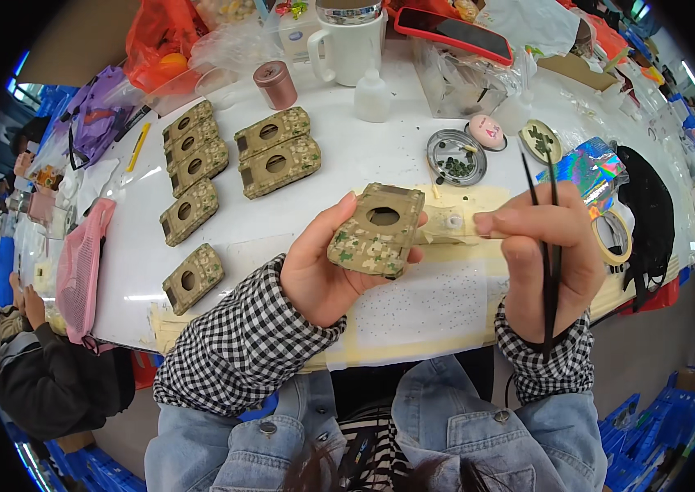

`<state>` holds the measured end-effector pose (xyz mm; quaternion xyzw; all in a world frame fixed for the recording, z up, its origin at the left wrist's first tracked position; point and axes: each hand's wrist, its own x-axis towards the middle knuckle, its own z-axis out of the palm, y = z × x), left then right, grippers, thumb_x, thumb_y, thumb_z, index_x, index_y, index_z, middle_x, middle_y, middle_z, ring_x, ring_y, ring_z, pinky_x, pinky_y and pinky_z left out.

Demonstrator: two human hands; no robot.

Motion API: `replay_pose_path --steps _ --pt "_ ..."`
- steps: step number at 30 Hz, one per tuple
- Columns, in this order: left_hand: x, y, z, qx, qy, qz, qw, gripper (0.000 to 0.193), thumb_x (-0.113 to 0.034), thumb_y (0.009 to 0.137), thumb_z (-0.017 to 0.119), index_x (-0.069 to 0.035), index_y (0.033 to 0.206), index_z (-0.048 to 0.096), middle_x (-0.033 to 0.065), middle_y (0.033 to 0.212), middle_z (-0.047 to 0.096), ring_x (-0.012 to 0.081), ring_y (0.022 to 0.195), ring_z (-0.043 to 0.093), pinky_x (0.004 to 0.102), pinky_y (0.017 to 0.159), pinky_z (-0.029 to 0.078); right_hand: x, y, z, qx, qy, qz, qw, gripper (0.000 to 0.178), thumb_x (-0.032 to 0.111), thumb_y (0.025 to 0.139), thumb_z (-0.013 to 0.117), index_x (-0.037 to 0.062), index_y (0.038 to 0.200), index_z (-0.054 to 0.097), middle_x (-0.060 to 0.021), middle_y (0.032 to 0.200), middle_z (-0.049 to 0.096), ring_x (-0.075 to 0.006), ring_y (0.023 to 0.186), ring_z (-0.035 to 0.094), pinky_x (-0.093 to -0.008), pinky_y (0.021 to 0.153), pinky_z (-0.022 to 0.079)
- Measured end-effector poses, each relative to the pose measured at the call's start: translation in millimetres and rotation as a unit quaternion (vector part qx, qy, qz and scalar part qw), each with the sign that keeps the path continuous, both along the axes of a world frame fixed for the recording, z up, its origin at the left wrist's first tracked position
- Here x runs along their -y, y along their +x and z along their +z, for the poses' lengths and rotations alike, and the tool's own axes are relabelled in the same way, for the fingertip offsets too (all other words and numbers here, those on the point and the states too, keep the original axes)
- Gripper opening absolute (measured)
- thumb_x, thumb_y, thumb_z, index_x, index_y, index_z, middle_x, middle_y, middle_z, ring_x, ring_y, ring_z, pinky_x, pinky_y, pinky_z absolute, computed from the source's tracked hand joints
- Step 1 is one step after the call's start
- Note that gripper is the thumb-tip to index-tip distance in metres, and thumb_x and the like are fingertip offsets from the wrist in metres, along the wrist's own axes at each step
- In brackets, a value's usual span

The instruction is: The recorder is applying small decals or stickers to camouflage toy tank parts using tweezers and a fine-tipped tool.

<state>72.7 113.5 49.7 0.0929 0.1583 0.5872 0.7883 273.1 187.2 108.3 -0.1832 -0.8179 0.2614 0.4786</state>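
My left hand [315,266] holds a camouflage-painted model tank hull [368,246] above the table, tilted, its round hole facing up. Green and cream blotches show on its nearer end. To the right of the hull, my right hand [581,254] is closed around black tweezers [551,303], whose tips point up and away from the hull. Its thumb and forefinger are pinched together near a taped patch with a small white blob [452,221]; a thin pale thing seems to be between them, too small to name.
Several similar hulls [187,279] stand at the left. A round dish [457,168] of small green pieces, a smaller dish [541,141], a tape roll [612,236] and a black cloth [647,205] lie at the right. Behind are a white mug [352,49], a squeeze bottle [372,98] and a phone [454,34].
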Motion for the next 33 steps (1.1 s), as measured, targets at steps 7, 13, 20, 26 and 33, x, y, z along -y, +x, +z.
replay_pose_path --steps 7,13,20,26,33 --pt "2.6 2.3 0.8 -0.032 -0.023 0.001 0.999 0.049 -0.037 0.097 0.032 0.002 0.126 0.043 0.0188 0.116 0.057 0.0326 0.096 0.062 0.0347 0.080 0.054 -2.8 -17.0 -9.5 0.037 -0.071 0.075 0.994 0.012 0.014 0.096 0.046 0.0032 0.092 0.050 -0.0099 0.082 0.068 -0.0105 0.071 0.042 -0.0263 0.072 0.038" --pt "3.2 3.7 3.4 -0.040 -0.032 0.004 0.999 0.050 -0.037 0.097 0.033 0.002 0.127 0.043 0.0187 0.114 0.058 0.0320 0.096 0.062 0.0339 0.079 0.055 2.3 -21.5 -7.8 0.014 -0.114 0.050 0.992 0.004 0.005 0.085 0.062 0.0019 0.087 0.061 -0.0050 0.080 0.061 -0.0129 0.066 0.048 -0.0241 0.062 0.039" --pt "2.9 3.5 2.5 -0.035 -0.018 -0.004 0.999 0.050 -0.038 0.097 0.033 0.001 0.128 0.042 0.0180 0.115 0.058 0.0319 0.095 0.062 0.0342 0.080 0.054 0.3 -18.5 -5.1 0.089 -0.083 0.065 0.990 0.010 0.011 0.094 0.048 0.0018 0.091 0.051 -0.0080 0.079 0.068 -0.0099 0.070 0.042 -0.0252 0.071 0.037" --pt "2.4 2.1 -0.6 -0.026 -0.016 -0.008 1.000 0.051 -0.038 0.097 0.033 0.001 0.128 0.041 0.0172 0.115 0.058 0.0325 0.096 0.062 0.0358 0.083 0.053 -0.2 -19.4 -6.0 0.090 -0.083 0.065 0.990 0.011 0.012 0.095 0.048 0.0019 0.091 0.051 -0.0080 0.078 0.068 -0.0097 0.070 0.043 -0.0250 0.070 0.037" --pt "1.7 1.4 0.7 -0.015 -0.014 -0.007 1.000 0.051 -0.036 0.098 0.032 0.002 0.130 0.038 0.0210 0.120 0.054 0.0335 0.098 0.061 0.0357 0.081 0.055 4.9 -18.4 -11.6 -0.072 -0.243 0.079 0.964 0.008 0.005 0.092 0.052 -0.0027 0.094 0.054 -0.0067 0.083 0.059 -0.0122 0.075 0.059 -0.0229 0.069 0.046"
